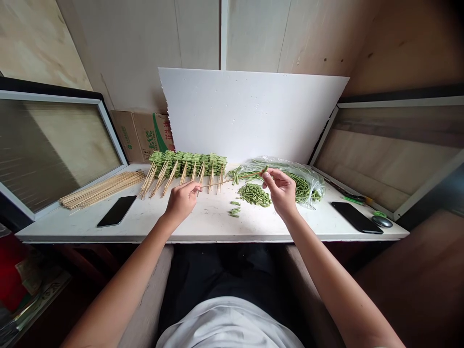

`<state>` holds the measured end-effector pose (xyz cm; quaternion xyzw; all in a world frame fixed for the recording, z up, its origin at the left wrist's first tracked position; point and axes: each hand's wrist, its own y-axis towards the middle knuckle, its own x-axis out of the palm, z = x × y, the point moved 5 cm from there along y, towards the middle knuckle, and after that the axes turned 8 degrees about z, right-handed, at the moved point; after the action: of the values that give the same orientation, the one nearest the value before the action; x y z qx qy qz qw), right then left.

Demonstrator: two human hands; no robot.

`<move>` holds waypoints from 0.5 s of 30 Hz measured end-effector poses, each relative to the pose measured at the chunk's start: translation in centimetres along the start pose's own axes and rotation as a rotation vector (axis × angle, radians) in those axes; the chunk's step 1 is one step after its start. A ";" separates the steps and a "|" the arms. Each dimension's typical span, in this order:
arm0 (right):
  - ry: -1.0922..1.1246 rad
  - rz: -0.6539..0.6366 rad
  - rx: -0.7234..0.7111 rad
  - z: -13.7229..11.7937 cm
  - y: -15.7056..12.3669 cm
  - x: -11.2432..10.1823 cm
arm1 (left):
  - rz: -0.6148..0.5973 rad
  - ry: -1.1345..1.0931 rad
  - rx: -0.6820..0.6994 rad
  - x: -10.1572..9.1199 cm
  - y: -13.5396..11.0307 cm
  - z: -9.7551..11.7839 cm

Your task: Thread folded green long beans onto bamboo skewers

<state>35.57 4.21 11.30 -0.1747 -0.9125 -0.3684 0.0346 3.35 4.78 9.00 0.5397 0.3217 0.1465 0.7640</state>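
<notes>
My left hand [183,198] is closed on the blunt end of a thin bamboo skewer [219,183], held out level above the table. At the skewer's other end, my right hand [281,189] pinches a short piece of green bean [265,169]. A few more bean pieces [235,177] show along the skewer's line; I cannot tell whether they are threaded on it or lie behind it. Below the hands lies a heap of cut bean pieces [254,194], with several loose pieces [235,211] beside it. Finished bean skewers [188,164] are stacked at the back left, sticks facing me.
Bare skewers [103,188] lie in a pile at the left, near a black phone [116,211]. A clear plastic bag [311,186] of long beans sits behind my right hand. Another phone [357,217], a mouse [382,221] and a white board [253,116] surround the white table [203,227].
</notes>
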 end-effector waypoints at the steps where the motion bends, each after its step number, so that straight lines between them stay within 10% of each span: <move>1: -0.006 -0.001 -0.004 0.0 0.0 0.0 | -0.021 -0.009 -0.016 0.1 0.0 -0.2; 15: -0.014 -0.082 0.047 -0.1 0.0 0.0 | -0.345 -0.305 -0.436 2.4 -0.7 -2.3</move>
<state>35.60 4.13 11.32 -0.1389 -0.9274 -0.3468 0.0173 3.53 7.56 7.04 0.3164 0.2513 -0.0023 0.9147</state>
